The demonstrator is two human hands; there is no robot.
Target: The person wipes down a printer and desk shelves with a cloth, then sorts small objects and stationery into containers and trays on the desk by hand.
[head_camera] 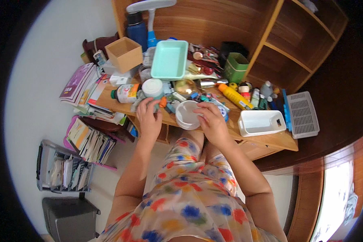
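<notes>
A white round plastic tub (pixel 186 121) is at the desk's front edge, its open mouth facing up towards me. My right hand (pixel 214 122) grips its right side, fingertips over the rim. To the left, my left hand (pixel 149 119) hovers with bent fingers apart over a grey cloth-like item (pixel 136 106); what lies under the fingertips is partly hidden. Just beside those fingers is a small orange object (pixel 163 102). A white-lidded jar (pixel 152 87) stands behind my left hand. Small loose items, including a white one (pixel 179 96), lie beyond the tub.
On the right are a white rectangular bin (pixel 261 113), a grey slotted basket (pixel 304 115) and a yellow spray can (pixel 235 96). Behind are a mint tray (pixel 169 60), a green bin (pixel 236 68) and a cardboard box (pixel 124 56). A supplement bottle (pixel 126 93) lies left, near stacked books (pixel 80 84).
</notes>
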